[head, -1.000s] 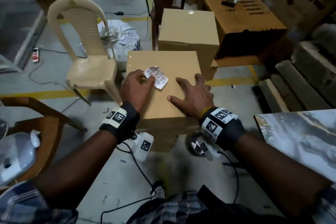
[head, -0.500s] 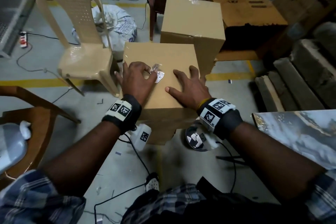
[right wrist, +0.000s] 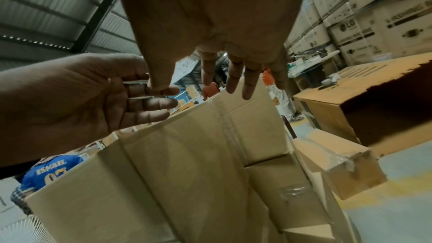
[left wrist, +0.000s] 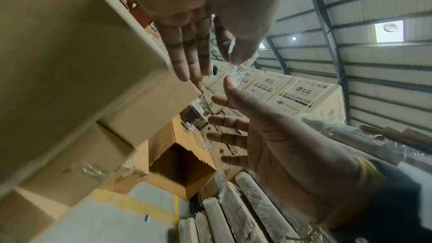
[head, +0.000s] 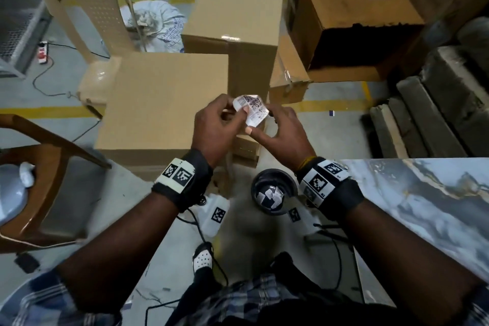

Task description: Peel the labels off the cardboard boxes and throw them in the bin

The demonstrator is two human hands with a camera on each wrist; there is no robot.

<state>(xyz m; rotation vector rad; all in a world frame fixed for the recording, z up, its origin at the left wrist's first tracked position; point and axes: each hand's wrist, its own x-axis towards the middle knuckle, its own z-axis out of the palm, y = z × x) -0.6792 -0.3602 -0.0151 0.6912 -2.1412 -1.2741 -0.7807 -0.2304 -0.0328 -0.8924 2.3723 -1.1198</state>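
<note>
A white printed label (head: pixel 252 107) is off the box and held in the air over the near cardboard box's (head: pixel 164 103) right edge. My left hand (head: pixel 238 111) pinches it between thumb and forefinger; the left wrist view shows the label (left wrist: pixel 235 70) in that pinch. My right hand (head: pixel 260 122) has its fingers spread and fairly straight, with the thumb tip touching the label's lower edge. In the right wrist view the label (right wrist: pixel 184 68) shows between thumb and forefinger. A taller box (head: pixel 235 24) stands behind. The black round bin (head: pixel 275 173) stands on the floor below my wrists, with label scraps inside.
A beige plastic chair (head: pixel 90 21) stands left of the boxes and a brown chair (head: pixel 39 167) at near left. A marble-patterned tabletop (head: pixel 423 206) is at near right. A large open carton (head: pixel 357 8), a white sack (head: pixel 153 24), wrapped slabs (head: pixel 436 100) and floor cables surround the spot.
My left hand has pulled the label off the near box's top and lifted it. My right hand has left the box top and come up to the label.
</note>
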